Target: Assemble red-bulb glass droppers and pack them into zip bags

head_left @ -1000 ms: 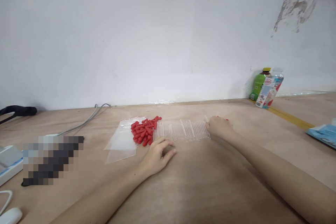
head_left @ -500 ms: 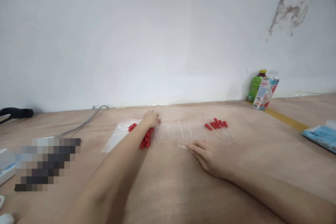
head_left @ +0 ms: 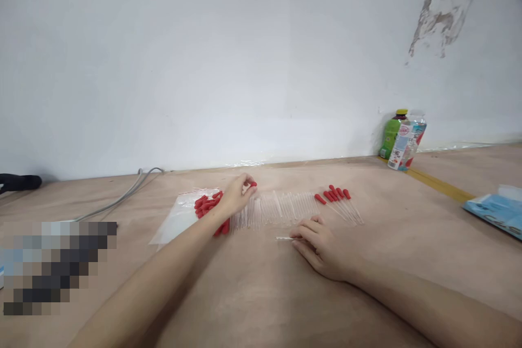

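Note:
My left hand (head_left: 240, 194) pinches a red rubber bulb (head_left: 253, 184) above the far edge of a row of clear glass tubes (head_left: 285, 207). Under and beside my left forearm, a pile of red rubber bulbs (head_left: 206, 204) lies partly on a clear plastic bag (head_left: 173, 223). Close to the table in front of the row, my right hand (head_left: 316, 244) holds a thin glass dropper tube (head_left: 282, 238) between thumb and fingers, its end pointing left. Several droppers with red bulbs fitted (head_left: 337, 193) lie to the right of the row.
Against the wall at the right stand a green bottle (head_left: 390, 135) and a clear printed bottle (head_left: 406, 147). A blue packet (head_left: 495, 213) lies at the right edge. On the left are a grey cable (head_left: 118, 204), a black object (head_left: 20, 181) and a blurred-out patch.
My left hand has lifted away from the bulb pile and moved right, now with a red bulb in its fingers. The glass tube in my right hand has turned nearly level.

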Action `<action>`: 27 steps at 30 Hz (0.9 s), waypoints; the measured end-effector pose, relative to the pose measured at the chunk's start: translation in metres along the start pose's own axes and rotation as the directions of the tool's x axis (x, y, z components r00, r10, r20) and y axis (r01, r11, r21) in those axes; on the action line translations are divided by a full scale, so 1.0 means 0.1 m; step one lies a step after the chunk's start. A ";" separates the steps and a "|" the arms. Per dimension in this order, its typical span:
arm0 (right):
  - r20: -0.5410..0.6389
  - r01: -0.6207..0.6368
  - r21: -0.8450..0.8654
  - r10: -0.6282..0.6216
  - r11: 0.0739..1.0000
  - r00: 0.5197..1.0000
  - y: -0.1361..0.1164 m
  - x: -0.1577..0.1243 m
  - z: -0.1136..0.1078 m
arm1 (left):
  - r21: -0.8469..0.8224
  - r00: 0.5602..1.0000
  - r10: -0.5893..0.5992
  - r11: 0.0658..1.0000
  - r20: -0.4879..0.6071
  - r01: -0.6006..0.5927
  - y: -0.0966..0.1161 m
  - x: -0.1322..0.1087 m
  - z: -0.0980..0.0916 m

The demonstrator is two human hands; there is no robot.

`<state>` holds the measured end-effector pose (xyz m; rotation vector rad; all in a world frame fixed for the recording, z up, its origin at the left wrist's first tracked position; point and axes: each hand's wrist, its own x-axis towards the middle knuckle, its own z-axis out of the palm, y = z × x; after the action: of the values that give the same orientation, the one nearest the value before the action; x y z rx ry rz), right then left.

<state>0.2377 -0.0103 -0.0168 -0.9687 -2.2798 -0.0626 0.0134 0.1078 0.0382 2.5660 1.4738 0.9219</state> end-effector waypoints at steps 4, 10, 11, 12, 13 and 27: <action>-0.010 0.001 -0.008 -0.001 1.000 1.000 0.00 0.01 0.02 | -0.335 0.998 0.062 0.940 0.011 -0.055 0.29 -0.58 -0.02; -0.002 -0.038 -0.050 0.038 0.998 0.999 -0.07 0.04 -0.01 | -0.649 0.990 -0.020 0.753 0.138 0.106 0.39 -1.01 0.14; 0.000 -0.040 -0.052 0.040 0.998 0.999 -0.08 0.05 -0.01 | -0.669 0.985 -0.041 0.729 0.166 0.143 0.39 -1.01 0.16; 0.003 -0.040 -0.052 0.041 0.998 0.999 -0.08 0.05 -0.01 | -0.683 0.980 -0.063 0.709 0.187 0.176 0.39 -1.00 0.18; 0.002 -0.041 -0.049 0.042 0.998 0.999 -0.08 0.05 -0.01 | -0.694 0.976 -0.080 0.691 0.202 0.201 0.38 -1.00 0.19; -0.002 0.008 -0.005 -0.008 1.000 1.000 -0.03 0.03 0.05 | -0.616 0.985 -0.059 0.774 0.161 0.147 0.42 -1.02 0.19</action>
<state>0.2316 -0.0092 -0.0190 -0.9617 -2.2826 -0.0720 0.0171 0.0077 -0.0122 1.9865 1.0193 0.9909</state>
